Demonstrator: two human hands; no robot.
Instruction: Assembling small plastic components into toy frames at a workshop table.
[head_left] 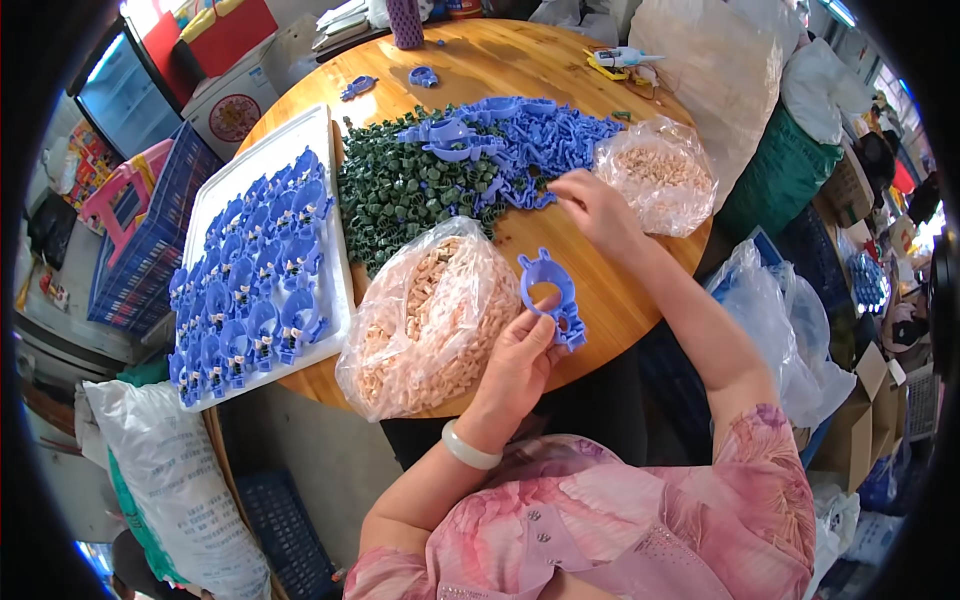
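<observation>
Slightly below and right of the frame's centre, a blue part [543, 268] with a ring shape, pinched upright between thumb and fingers of the left hand [522, 362]. Just beside it, on the left, a large clear bag [430, 325] full of pale pieces, near the lower edge of the round wooden counter [625, 315]. On the left wrist, a white bangle [468, 447].

Further up and to the right, the right hand [602, 212], with fingers bent, near the lower right edge of the blue heap [555, 140]. Impossible to tell whether anything is gripped there.

At upper centre, left of the blue heap and touching it, a green heap [400, 185]. To the right, a smaller bag [655, 178], also with pale pieces. In the left of the frame, a white tray [260, 165] with rows of blue rings [255, 270], bearing small pale and dark pieces. Toward the top, a white and yellow tool [625, 60] and a purple holder [405, 25].
</observation>
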